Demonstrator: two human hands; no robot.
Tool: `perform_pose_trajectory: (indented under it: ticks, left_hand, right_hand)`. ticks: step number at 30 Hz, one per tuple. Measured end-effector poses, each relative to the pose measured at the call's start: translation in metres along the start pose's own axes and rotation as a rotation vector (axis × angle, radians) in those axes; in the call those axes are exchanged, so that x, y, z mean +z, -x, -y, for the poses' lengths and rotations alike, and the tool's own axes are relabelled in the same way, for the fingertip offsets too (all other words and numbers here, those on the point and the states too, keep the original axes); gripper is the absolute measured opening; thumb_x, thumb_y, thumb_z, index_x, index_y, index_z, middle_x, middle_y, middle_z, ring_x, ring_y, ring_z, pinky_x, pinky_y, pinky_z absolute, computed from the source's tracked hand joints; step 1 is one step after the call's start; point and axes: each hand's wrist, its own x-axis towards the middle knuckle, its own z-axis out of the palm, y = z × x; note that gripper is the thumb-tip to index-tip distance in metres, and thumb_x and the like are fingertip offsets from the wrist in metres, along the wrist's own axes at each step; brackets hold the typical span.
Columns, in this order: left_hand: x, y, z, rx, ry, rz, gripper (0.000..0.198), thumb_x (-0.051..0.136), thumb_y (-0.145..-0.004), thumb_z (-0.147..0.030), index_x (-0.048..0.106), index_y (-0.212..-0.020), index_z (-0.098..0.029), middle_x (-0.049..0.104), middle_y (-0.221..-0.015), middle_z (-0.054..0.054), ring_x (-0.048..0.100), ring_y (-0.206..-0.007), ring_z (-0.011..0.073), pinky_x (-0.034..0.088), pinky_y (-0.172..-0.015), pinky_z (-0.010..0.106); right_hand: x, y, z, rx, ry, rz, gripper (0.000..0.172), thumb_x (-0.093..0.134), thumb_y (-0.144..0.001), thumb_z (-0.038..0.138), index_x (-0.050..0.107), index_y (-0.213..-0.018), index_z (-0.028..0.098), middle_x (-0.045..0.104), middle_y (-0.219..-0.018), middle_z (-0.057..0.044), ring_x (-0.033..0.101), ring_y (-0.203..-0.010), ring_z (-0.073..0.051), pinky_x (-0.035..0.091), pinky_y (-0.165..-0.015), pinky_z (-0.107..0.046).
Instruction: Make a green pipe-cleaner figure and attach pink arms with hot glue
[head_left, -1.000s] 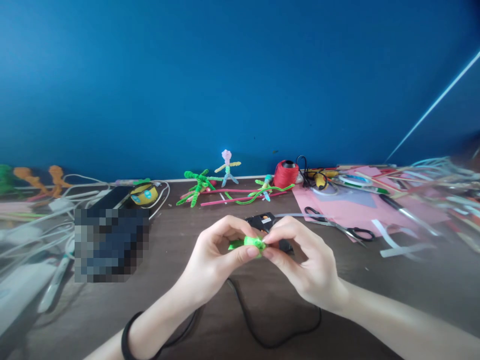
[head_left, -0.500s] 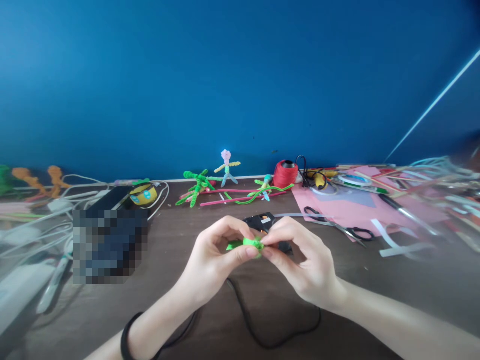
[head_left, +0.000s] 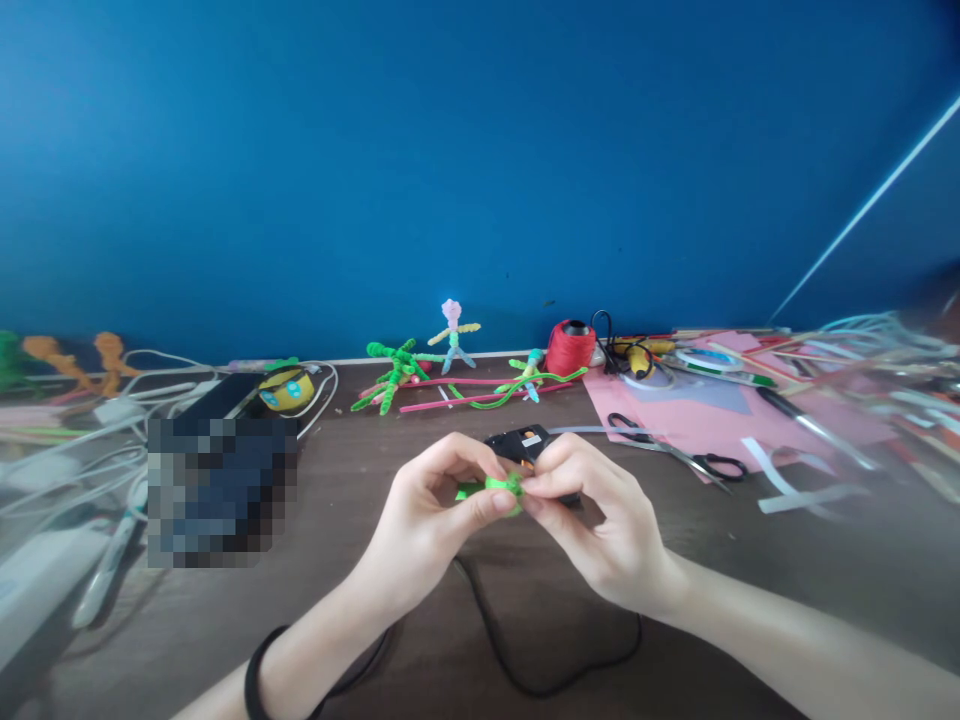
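Observation:
Both hands meet above the middle of the brown table (head_left: 750, 560). My left hand (head_left: 427, 525) pinches a small bright green curled piece (head_left: 495, 488), thumb below and fingers curved over it. My right hand (head_left: 600, 525) pinches the same green piece from the right with its fingertips. Just behind the hands lies a black glue gun (head_left: 521, 441), whose black cord (head_left: 517, 660) loops under my wrists. A black band sits on my left wrist.
Along the blue wall stand pipe-cleaner figures (head_left: 454, 335), green and pink pipe cleaners (head_left: 465, 395) and a red thread spool (head_left: 571, 348). Pink paper (head_left: 690, 415) with scissors (head_left: 675, 452) lies right. White cables (head_left: 67, 440) and a yellow tape roll (head_left: 287, 388) lie left.
The hands stay in place; my right fingers have closed slightly further over the green piece, hiding more of it.

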Motion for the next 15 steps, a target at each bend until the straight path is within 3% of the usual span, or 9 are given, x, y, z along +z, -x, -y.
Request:
perform_pose_trajectory:
  ticks: [10, 15]
  left_hand:
    - [-0.0014, -0.0001, 0.0033, 0.008, 0.030, 0.020, 0.011, 0.067, -0.066, -0.013, 0.059, -0.072, -0.017, 0.069, -0.079, 0.003, 0.062, -0.072, 0.0146, 0.049, -0.064, 0.023]
    - [-0.0001, 0.0011, 0.0014, 0.033, 0.028, 0.012, 0.011, 0.068, -0.064, -0.011, 0.060, -0.069, -0.017, 0.068, -0.076, 0.002, 0.062, -0.070, 0.0138, 0.049, -0.062, 0.022]
  right_hand:
    - [-0.0006, -0.0005, -0.0001, -0.069, 0.016, 0.026, 0.019, 0.051, -0.076, 0.002, 0.056, -0.084, 0.018, 0.052, -0.072, -0.002, 0.049, -0.060, -0.011, 0.044, -0.052, -0.025]
    - [-0.0009, 0.0015, 0.0008, 0.021, -0.021, 0.000, 0.012, 0.054, -0.078, 0.009, 0.056, -0.083, 0.019, 0.052, -0.069, -0.002, 0.052, -0.062, -0.013, 0.045, -0.053, -0.026]
